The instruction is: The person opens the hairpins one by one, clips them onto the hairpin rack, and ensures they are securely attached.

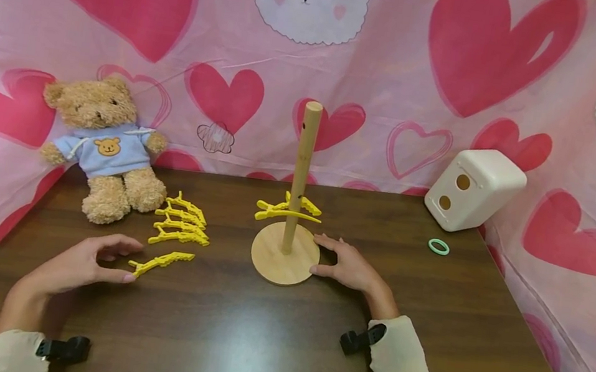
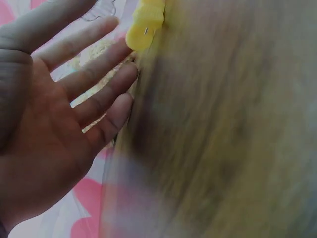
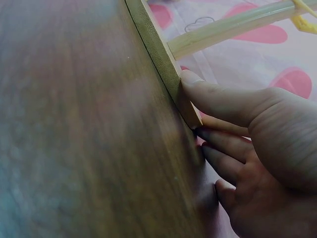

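Observation:
My left hand point(image 1: 81, 261) reaches around the tail of a yellow alligator hair clip point(image 1: 160, 262), thumb and fingers apart on either side of it. In the left wrist view that clip point(image 2: 146, 25) lies by the fingertips, with no grip on it visible. Behind it, several more yellow clips point(image 1: 181, 236) lie in a row. A wooden stand point(image 1: 303, 168) has an upright post and a round base point(image 1: 271, 258); another yellow clip point(image 1: 272, 211) straddles its post. My right hand point(image 1: 346, 265) holds the base's right rim, thumb point(image 3: 213, 101) against the edge and fingers spread beside it.
A teddy bear point(image 1: 113, 146) in a blue top sits at the back left against the heart-patterned cloth point(image 1: 390, 85). At the back right are a white box point(image 1: 486, 189) with two round holes and a green ring point(image 1: 439, 247) on the brown table point(image 1: 232, 341).

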The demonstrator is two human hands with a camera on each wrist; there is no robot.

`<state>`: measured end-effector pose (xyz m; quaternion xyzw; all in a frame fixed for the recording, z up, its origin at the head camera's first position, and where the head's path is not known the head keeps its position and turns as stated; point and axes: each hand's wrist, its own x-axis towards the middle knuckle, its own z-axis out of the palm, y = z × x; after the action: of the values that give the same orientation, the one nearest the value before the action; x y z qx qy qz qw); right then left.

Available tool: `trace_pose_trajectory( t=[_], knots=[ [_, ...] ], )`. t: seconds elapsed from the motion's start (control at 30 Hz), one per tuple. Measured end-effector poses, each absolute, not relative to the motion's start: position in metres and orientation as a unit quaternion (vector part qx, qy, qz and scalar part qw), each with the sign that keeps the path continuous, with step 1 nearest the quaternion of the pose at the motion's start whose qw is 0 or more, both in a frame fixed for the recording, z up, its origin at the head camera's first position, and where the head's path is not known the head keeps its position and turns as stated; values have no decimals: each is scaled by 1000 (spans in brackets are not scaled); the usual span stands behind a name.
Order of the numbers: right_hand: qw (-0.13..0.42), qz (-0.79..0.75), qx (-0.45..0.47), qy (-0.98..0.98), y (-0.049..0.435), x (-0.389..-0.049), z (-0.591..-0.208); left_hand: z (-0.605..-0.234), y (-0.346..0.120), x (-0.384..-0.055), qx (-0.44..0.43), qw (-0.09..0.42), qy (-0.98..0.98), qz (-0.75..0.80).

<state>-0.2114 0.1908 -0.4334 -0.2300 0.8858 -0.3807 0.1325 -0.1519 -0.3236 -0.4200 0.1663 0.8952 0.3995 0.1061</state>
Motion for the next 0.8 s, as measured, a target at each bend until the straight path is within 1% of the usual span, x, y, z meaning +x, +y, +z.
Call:
trace_pose_trajectory(
  t=[0.33,0.57,0.8],
  knots=[
    [139,-379,-225,887,192,-212,-433,-422,-326,-154,169,160,903,361],
    [142,-379,-217,888,190,-211,-431,-425,-323,-155,184,157,902,357],
    [143,-378,-214,889,191,-210,-431,-423,-317,-158,178,159,908,345]
  ],
)
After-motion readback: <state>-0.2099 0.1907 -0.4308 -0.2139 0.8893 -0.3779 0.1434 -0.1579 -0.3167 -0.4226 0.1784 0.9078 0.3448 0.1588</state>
